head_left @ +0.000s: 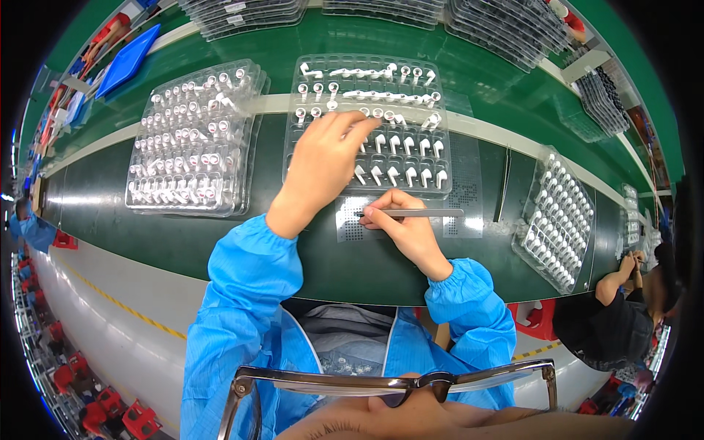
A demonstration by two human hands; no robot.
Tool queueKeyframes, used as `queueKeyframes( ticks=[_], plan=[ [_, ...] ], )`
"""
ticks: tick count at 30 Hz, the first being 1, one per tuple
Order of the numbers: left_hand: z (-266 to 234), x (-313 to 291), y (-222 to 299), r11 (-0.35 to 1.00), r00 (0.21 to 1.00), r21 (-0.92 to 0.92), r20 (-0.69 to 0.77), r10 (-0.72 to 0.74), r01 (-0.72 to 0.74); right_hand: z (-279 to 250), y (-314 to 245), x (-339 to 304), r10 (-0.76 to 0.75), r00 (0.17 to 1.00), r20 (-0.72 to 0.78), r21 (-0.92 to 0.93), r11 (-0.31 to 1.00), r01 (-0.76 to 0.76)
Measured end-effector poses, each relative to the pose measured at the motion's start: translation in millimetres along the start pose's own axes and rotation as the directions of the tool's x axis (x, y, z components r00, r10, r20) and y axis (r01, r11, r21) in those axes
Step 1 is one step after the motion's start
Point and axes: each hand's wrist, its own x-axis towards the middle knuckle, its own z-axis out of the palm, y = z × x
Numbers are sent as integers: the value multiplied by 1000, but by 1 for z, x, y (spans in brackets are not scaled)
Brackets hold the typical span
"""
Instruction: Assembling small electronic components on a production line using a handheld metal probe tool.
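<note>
A clear plastic tray (293, 176) holds rows of white earbud-shaped pieces (394, 145) in its pockets. My left hand (323, 158) is over the tray's left middle, fingers curled down among the pieces; whatever is between its fingertips is hidden. Closer to me, my right hand (403, 227) is closed round grey tweezers (433, 213), held nearly level. The tweezers' left end reaches over a thin sheet with small dark dots (350, 229) on the green table. Another dotted sheet (463, 192) lies partly beneath the tray's right side.
On the left stands a stack of filled clear trays (246, 176). At the right lies another filled tray (522, 238), beside a thin dark rod (503, 183). Stacked trays (488, 33) line the far side. A blue tray (128, 62) is at far left. A co-worker (612, 315) sits at right.
</note>
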Motion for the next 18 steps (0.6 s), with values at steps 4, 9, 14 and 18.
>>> queueKeyframes(
  ticks=[4, 9, 14, 18],
  plan=[
    [-28, -15, -1, 916, 986, -366, 18, -167, 162, -3, -5, 2, 2, 1000, -22, 35, 999, -1],
    [-30, -42, -14, 801, 932, -504, 22, -363, 324, -8, -14, 3, -8, 999, -46, 10, 1000, 9],
    [-31, -50, -17, 778, 912, -520, 2, -411, 352, -7, -15, 1, 5, 999, -31, -58, 998, -6],
    [-36, -50, -13, 735, 921, -595, 22, -389, 325, -3, -10, 0, 48, 998, -41, -114, 992, -52]
  ],
)
